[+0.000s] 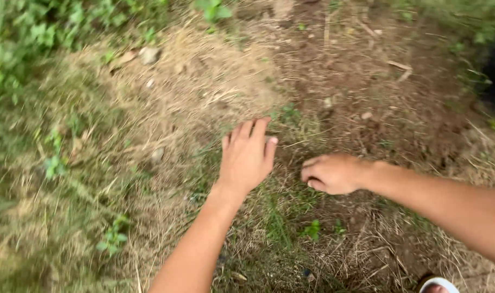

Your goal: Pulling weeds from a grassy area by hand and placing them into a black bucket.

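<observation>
My left hand (246,157) reaches forward over the ground with its fingers stretched out and close together, palm down, holding nothing. It hovers over short green grass (291,116) at the edge of a patch of dry straw (204,87). My right hand (331,173) comes in from the right with its fingers curled into a loose fist just above the soil. Whether it pinches any grass is not visible. The two hands are a short gap apart.
Bare brown soil (367,81) spreads at the upper right. Leafy weeds (30,32) fill the upper left. A small stone (148,54) lies in the straw. Small green seedlings (312,230) grow below the hands. A white shoe tip (437,285) shows at the bottom edge.
</observation>
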